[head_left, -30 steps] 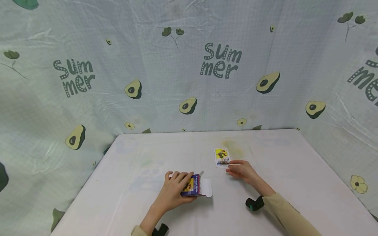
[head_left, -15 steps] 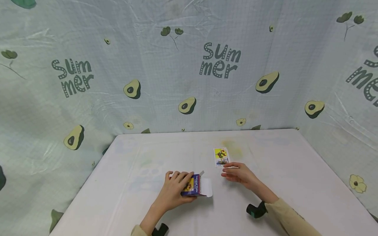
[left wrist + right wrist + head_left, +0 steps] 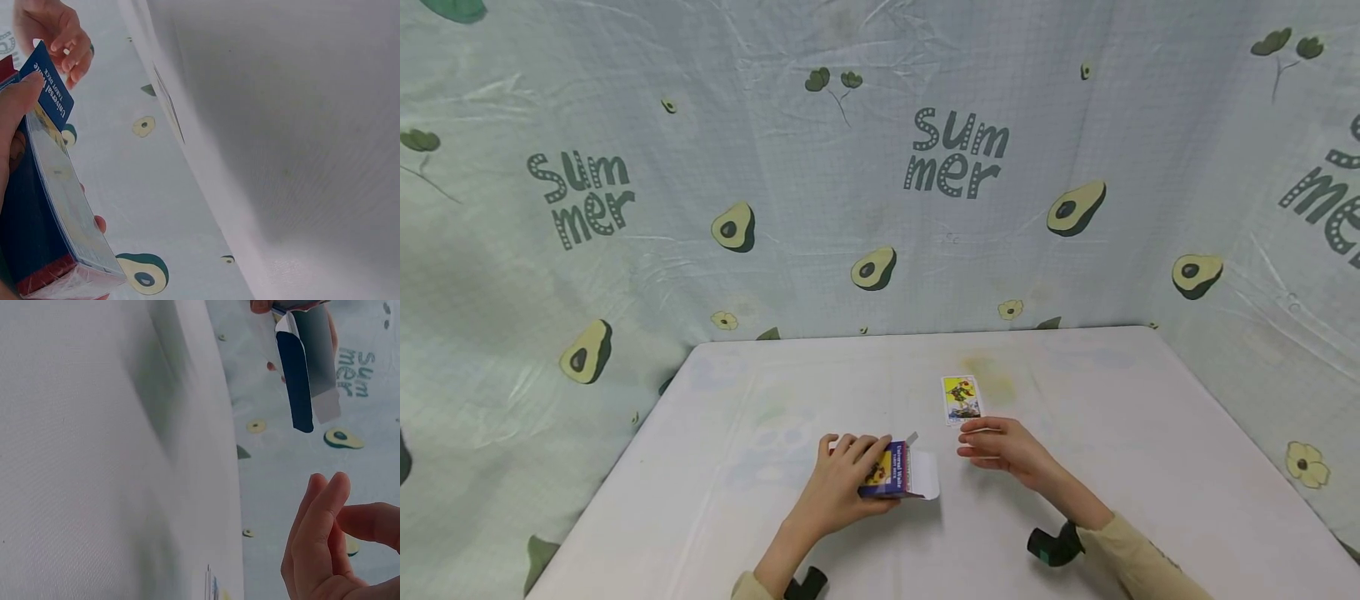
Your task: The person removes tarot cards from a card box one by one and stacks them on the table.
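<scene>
My left hand (image 3: 844, 487) grips a tarot deck box (image 3: 889, 472), blue and yellow, held just over the table with its opened end and white flap (image 3: 927, 475) facing right. In the right wrist view the box's blue flap (image 3: 294, 381) hangs loose and its inside looks hollow. Beyond my right hand (image 3: 1004, 450) lies a tarot card (image 3: 962, 398), face up with a yellow picture; whether others lie beneath it I cannot tell. The right hand hovers with fingers loosely bent, thumb close to the fingertips in its wrist view, and nothing shows between them.
A white cloth covers the table (image 3: 790, 392), with a patterned avocado curtain (image 3: 805, 167) behind and at both sides. Black wrist cameras show under each forearm, the right one (image 3: 1054, 545) close above the table.
My right hand has drifted left and slightly nearer, away from the card and toward the box. The left hand and box have stayed in place.
</scene>
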`<action>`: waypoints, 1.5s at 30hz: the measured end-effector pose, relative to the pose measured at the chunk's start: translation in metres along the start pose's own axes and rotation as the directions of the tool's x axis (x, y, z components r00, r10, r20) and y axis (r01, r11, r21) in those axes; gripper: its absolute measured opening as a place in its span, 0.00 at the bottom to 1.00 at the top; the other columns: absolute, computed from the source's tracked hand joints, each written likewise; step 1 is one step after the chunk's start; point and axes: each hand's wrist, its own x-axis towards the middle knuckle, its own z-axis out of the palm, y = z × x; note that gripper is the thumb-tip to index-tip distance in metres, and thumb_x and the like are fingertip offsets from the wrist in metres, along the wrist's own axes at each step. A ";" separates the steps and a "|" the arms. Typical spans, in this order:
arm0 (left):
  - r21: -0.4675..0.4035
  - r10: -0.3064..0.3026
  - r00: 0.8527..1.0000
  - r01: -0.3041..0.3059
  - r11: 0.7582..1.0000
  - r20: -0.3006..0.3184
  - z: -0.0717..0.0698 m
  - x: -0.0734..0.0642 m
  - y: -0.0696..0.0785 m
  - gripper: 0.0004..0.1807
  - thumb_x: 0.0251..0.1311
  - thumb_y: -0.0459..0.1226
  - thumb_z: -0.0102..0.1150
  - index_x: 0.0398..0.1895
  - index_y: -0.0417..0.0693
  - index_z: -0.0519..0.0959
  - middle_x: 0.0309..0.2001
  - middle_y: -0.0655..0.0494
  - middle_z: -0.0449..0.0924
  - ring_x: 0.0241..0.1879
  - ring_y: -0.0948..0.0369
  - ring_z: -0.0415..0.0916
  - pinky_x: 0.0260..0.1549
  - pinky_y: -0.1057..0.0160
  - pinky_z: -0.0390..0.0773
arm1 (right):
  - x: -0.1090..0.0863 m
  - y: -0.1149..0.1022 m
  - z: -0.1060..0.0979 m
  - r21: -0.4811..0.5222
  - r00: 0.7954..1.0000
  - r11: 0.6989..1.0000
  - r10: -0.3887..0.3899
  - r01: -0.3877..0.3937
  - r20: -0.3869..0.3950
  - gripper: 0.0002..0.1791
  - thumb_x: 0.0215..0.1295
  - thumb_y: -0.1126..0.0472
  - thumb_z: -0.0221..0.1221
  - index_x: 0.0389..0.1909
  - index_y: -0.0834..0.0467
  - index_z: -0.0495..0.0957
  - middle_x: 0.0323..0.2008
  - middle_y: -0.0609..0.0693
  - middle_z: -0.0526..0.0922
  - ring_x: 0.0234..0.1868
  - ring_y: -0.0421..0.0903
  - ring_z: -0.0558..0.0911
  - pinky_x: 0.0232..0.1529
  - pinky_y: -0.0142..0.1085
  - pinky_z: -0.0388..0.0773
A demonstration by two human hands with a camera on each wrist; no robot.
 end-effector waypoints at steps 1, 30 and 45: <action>-0.003 0.000 1.000 0.000 1.000 -0.002 0.000 0.000 0.000 0.44 0.32 0.59 0.67 0.58 0.55 0.68 0.45 0.60 0.74 0.41 0.61 0.68 0.46 0.52 0.60 | -0.001 -0.001 0.001 -0.004 1.000 1.000 -0.004 0.004 0.004 0.28 0.60 0.57 0.55 0.54 0.74 0.63 0.46 0.60 0.78 0.38 0.42 0.83 0.41 0.35 0.78; 0.038 0.051 0.999 -0.051 0.998 -0.004 -0.002 0.007 0.001 0.44 0.34 0.60 0.66 0.59 0.56 0.67 0.46 0.61 0.73 0.41 0.62 0.66 0.47 0.51 0.61 | -0.019 -0.020 0.030 -0.055 0.981 0.995 -0.068 0.079 0.180 0.27 0.61 0.57 0.54 0.52 0.74 0.65 0.42 0.58 0.81 0.38 0.43 0.83 0.39 0.38 0.78; 0.046 0.065 0.998 -0.065 0.997 0.007 -0.005 0.010 0.005 0.44 0.34 0.60 0.66 0.59 0.55 0.67 0.46 0.60 0.73 0.41 0.62 0.66 0.48 0.50 0.61 | -0.014 -0.014 0.042 -0.087 0.984 0.995 -0.035 0.051 0.175 0.23 0.61 0.56 0.54 0.50 0.70 0.69 0.42 0.58 0.82 0.37 0.45 0.83 0.38 0.39 0.79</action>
